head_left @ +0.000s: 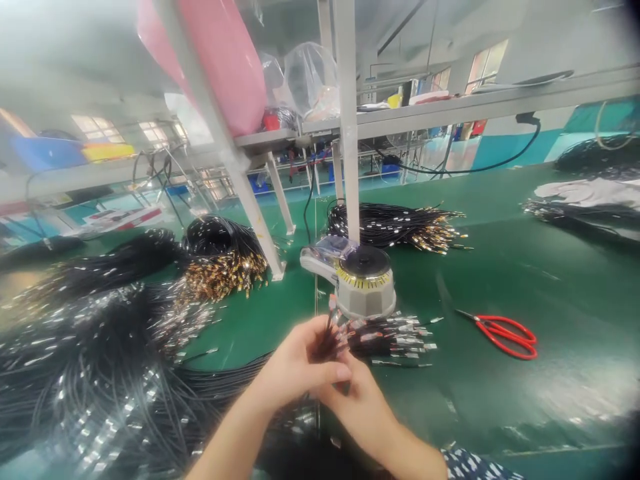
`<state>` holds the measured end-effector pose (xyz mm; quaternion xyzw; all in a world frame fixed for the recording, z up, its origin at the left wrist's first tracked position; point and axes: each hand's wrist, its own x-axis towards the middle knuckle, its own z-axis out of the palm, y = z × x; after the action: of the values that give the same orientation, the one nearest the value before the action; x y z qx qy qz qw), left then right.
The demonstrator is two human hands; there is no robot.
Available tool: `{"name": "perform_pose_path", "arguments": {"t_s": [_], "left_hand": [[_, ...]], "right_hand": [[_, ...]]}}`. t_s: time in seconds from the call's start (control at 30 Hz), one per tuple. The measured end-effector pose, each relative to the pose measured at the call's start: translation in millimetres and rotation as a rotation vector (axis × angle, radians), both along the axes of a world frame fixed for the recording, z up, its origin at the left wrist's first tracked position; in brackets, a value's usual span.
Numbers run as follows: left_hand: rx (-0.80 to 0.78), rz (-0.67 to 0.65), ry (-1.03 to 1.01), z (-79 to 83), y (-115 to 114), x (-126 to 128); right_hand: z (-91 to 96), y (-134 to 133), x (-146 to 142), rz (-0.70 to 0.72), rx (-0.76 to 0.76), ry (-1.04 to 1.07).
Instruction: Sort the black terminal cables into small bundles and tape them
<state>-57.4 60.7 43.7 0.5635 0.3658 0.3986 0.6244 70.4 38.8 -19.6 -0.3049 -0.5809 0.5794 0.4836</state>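
My left hand (293,367) is closed around some thin black cables (327,337), whose pale and reddish tips stick up past the fingers. Pressed close against it, my right hand (367,403) has its fingers curled at the same cables; what lies between its fingertips is hidden. Just beyond both hands stands a round white tape dispenser (367,297) with a black disc on top and yellow marks. A bundle of black cables with pale tagged ends (400,333) lies beside the hands, in front of the dispenser.
Red-handled scissors (507,337) lie to the right on the green table (565,280). Large heaps of black cables (115,347) cover the left side. Another cable bundle (395,223) sits behind the dispenser. White shelf posts (351,160) rise from the table. A pink bag (220,60) hangs over the shelf.
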Motion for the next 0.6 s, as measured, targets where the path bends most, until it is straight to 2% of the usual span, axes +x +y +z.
{"name": "perform_pose_path", "arguments": {"t_s": [0.17, 0.37, 0.5, 0.6], "left_hand": [[0.033, -0.038, -0.100, 3.8, 0.7, -2.8], [0.095, 0.035, -0.096, 3.6, 9.0, -9.5], [0.086, 0.041, -0.090, 5.6, 12.6, -10.9], [0.039, -0.016, -0.089, 8.8, 13.3, -7.6]], "right_hand": [[4.9, 5.9, -1.9, -0.119, -0.076, 0.010], [14.6, 9.0, -5.4, -0.195, -0.022, 0.029], [15.7, 8.6, -3.3, -0.106, 0.060, 0.025], [13.6, 7.8, -1.0, 0.002, 0.024, 0.059]]}}
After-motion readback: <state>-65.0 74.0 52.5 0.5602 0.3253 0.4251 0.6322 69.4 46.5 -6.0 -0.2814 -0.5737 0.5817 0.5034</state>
